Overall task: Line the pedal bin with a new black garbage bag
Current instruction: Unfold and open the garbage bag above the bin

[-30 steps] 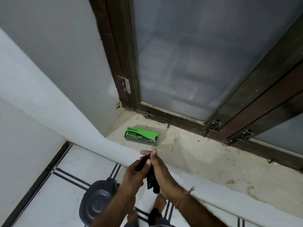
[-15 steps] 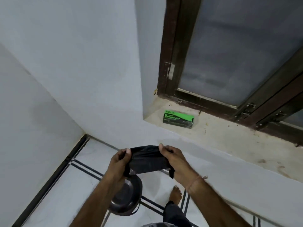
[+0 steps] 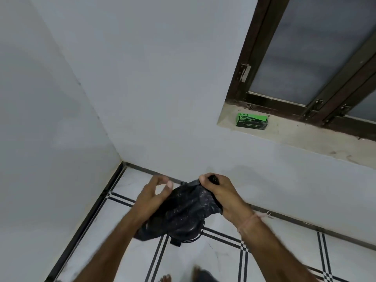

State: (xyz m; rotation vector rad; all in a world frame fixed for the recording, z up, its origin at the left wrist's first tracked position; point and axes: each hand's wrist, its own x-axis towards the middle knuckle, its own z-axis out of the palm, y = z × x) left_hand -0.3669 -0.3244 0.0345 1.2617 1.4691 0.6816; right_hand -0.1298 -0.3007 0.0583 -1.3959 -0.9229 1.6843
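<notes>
Crumpled black garbage bag [image 3: 183, 208], partly unfolded, gripped at its top edge, pedal bin [image 3: 191, 234] mostly hidden beneath

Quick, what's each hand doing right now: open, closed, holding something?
Left hand: open, fingers loose, beside the black garbage bag, not gripping it.
Right hand: closed around the bag's upper edge, holding it.

Garbage bag [image 3: 183, 208]: black, flecked with pale crease marks.
Pedal bin [image 3: 190, 233]: glossy dark grey.
Garbage-bag box [image 3: 251, 121], far right: bright green over black, dark lettering.
Floor tiles [image 3: 126, 251]: white, crossed by paired black stripes.
Walls [image 3: 142, 78]: pale grey.
Window frame [image 3: 254, 58]: dark brown.
Sill [image 3: 295, 137]: mottled beige.
Wrist thread [image 3: 252, 218]: faded pink.
</notes>
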